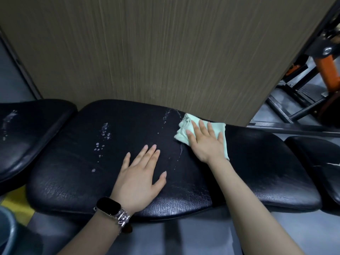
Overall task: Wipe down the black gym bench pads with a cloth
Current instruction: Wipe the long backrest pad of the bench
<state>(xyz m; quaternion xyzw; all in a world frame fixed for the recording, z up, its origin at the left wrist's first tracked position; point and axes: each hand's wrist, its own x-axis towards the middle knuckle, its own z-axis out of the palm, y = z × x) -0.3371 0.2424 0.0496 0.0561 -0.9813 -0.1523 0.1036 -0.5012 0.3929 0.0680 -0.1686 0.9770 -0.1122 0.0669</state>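
The soft, light cloth [217, 130] bunches easily, so the flat right hand [205, 144] presses it down; the left hand [139, 179], fingers straight, braces on the slick, wet middle pad [73, 172].

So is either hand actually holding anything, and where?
Nothing is gripped. The right hand presses flat, fingers straight, on the middle of the green cloth. The left hand lies flat on the bare bench pad.
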